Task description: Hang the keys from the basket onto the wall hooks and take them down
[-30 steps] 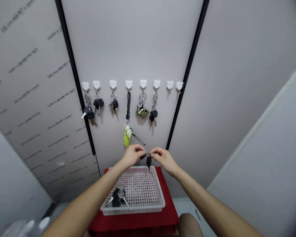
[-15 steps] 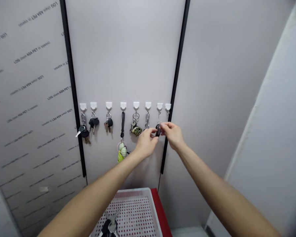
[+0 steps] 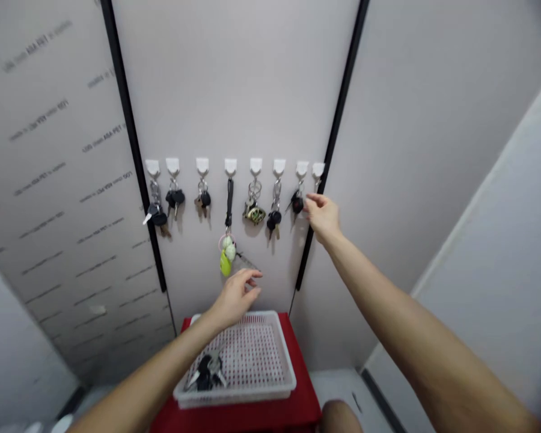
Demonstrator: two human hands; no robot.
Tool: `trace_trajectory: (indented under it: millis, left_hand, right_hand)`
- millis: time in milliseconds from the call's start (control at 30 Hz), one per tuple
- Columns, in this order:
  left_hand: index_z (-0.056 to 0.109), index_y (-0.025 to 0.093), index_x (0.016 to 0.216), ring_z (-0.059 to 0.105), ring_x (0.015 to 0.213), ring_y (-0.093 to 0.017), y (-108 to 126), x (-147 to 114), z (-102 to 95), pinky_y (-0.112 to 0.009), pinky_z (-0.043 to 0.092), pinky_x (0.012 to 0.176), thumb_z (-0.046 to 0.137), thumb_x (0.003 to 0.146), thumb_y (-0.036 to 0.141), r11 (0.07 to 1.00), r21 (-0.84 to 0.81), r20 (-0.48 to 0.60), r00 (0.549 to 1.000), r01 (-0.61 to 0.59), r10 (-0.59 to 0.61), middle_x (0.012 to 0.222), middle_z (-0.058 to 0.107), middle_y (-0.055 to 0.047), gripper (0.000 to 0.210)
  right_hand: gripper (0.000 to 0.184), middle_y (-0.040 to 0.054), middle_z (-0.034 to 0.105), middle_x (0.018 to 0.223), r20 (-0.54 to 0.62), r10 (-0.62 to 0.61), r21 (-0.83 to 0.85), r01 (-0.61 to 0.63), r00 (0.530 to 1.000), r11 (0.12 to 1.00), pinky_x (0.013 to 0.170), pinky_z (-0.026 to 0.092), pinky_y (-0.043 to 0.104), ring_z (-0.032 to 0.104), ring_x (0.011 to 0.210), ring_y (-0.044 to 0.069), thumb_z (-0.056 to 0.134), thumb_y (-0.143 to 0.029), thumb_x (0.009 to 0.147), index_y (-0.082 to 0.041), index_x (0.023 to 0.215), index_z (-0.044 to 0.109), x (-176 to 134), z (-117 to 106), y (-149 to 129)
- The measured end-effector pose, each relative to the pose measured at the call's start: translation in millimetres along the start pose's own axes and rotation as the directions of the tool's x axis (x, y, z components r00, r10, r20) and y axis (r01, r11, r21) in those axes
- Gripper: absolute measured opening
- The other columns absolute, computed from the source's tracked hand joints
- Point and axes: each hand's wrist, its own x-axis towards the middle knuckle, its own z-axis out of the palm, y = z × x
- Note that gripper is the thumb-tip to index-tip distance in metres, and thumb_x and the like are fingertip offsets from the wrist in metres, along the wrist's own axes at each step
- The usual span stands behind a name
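A bunch of keys with a black head [image 3: 297,204] hangs from the white hook [image 3: 302,168] second from the right. Just to its right is my right hand [image 3: 323,218], fingers slightly bent and apart, with nothing visible in them. My left hand [image 3: 238,294] hovers over the back of a white perforated basket [image 3: 234,397], empty, thumb and fingers spread. Inside the basket's left side lies a pile of keys [image 3: 210,368], partly black. The rightmost hook [image 3: 318,170] has no key bunch visible on it.
More key bunches hang along the row, among them one with a brass-coloured wheel charm [image 3: 255,214] and a black strap [image 3: 229,204] with a green tag [image 3: 225,263]. Black strips [image 3: 336,132] edge the panel. The basket stands on a red surface [image 3: 297,361].
The black-headed keys, held between both hands before, now hang from the hook. My left hand has dropped down toward the basket; my right has moved slightly away. The view has tilted downward.
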Motion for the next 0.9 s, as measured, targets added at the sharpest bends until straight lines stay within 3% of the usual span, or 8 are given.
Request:
trace_trajectory:
  millis: [100, 200, 333, 400, 467, 567, 767, 900]
  left_hand:
    - [0.051, 0.015, 0.086, 0.049, 0.074, -0.012, -45, -45, -6.7, -0.022, 0.038, 0.065, 0.043, 0.061, 0.016, 0.983, 0.126, 0.146, 0.978, 0.133, -0.151, 0.084, 0.054, -0.004, 0.026]
    - [0.052, 0.016, 0.085, 0.049, 0.074, -0.014, -78, -79, -13.7, -0.023, 0.036, 0.067, 0.045, 0.060, 0.017, 0.933, 0.307, 0.280, 0.920, 0.185, -0.275, 0.084, 0.055, -0.004, 0.026]
    - [0.053, 0.017, 0.085, 0.048, 0.080, -0.016, -93, -99, -13.1, -0.024, 0.035, 0.070, 0.044, 0.058, 0.013, 0.876, 0.472, 0.381, 0.874, 0.099, -0.304, 0.087, 0.055, -0.005, 0.029]
    - [0.053, 0.018, 0.083, 0.047, 0.081, -0.016, -93, -100, -7.9, -0.024, 0.035, 0.071, 0.043, 0.058, 0.011, 0.860, 0.509, 0.411, 0.865, 0.045, -0.288, 0.087, 0.055, -0.005, 0.028]
    - [0.053, 0.016, 0.080, 0.048, 0.080, -0.017, -93, -99, -1.5, -0.025, 0.035, 0.069, 0.041, 0.058, 0.012, 0.846, 0.534, 0.419, 0.863, 0.019, -0.284, 0.084, 0.054, -0.006, 0.025]
    - [0.051, 0.014, 0.080, 0.049, 0.078, -0.017, -94, -97, 5.4, -0.025, 0.036, 0.068, 0.040, 0.058, 0.009, 0.847, 0.529, 0.369, 0.886, 0.046, -0.279, 0.081, 0.054, -0.007, 0.025]
    - [0.046, 0.014, 0.090, 0.046, 0.087, -0.017, -94, -96, 2.2, -0.025, 0.034, 0.074, 0.038, 0.056, 0.003, 0.850, 0.515, 0.310, 0.902, 0.106, -0.301, 0.090, 0.054, -0.008, 0.037]
    - [0.050, 0.015, 0.081, 0.048, 0.084, -0.019, -93, -97, -1.8, -0.028, 0.035, 0.071, 0.038, 0.059, 0.008, 0.833, 0.546, 0.355, 0.877, 0.087, -0.324, 0.087, 0.056, -0.010, 0.026]
  right_hand:
    - [0.026, 0.0034, 0.054, 0.077, 0.008, -0.124, -0.097, 0.124, 0.992, 0.988, 0.059, 0.038, 0.024, 0.046, 0.061, 0.008, 0.043, -0.022, 0.060, -0.014, 0.084, 0.051, -48, -2, 24]
    - [0.023, 0.0033, 0.055, 0.075, 0.344, -0.033, -0.144, 0.088, 0.938, 0.986, 0.058, 0.037, 0.023, 0.046, 0.059, 0.008, 0.043, -0.020, 0.061, -0.014, 0.081, 0.052, -117, 5, 50]
    - [0.017, 0.0027, 0.056, 0.071, 0.768, 0.127, -0.206, 0.053, 0.627, 0.977, 0.059, 0.036, 0.022, 0.048, 0.060, 0.010, 0.043, -0.018, 0.061, -0.015, 0.072, 0.056, -208, 22, 77]
    - [0.015, 0.0013, 0.057, 0.065, 0.874, 0.167, -0.232, 0.089, 0.456, 0.969, 0.055, 0.035, 0.021, 0.048, 0.057, 0.010, 0.044, -0.018, 0.061, -0.016, 0.068, 0.056, -236, 30, 85]
    - [0.014, -0.0002, 0.055, 0.058, 0.914, 0.191, -0.263, 0.164, 0.359, 0.951, 0.050, 0.033, 0.019, 0.046, 0.053, 0.009, 0.045, -0.019, 0.060, -0.017, 0.067, 0.057, -251, 37, 90]
    - [0.018, -0.0007, 0.055, 0.058, 0.918, 0.184, -0.290, 0.275, 0.352, 0.917, 0.050, 0.030, 0.019, 0.046, 0.053, 0.009, 0.045, -0.017, 0.060, -0.020, 0.072, 0.057, -257, 45, 93]
    - [0.024, -0.0003, 0.056, 0.066, 0.934, 0.182, -0.288, 0.346, 0.307, 0.893, 0.055, 0.031, 0.020, 0.048, 0.061, 0.011, 0.047, -0.022, 0.062, -0.023, 0.085, 0.055, -257, 55, 94]
    - [0.023, 0.0020, 0.054, 0.074, 0.937, 0.164, -0.284, 0.396, 0.310, 0.873, 0.060, 0.032, 0.021, 0.048, 0.069, 0.013, 0.051, -0.023, 0.058, -0.021, 0.080, 0.056, -257, 59, 93]
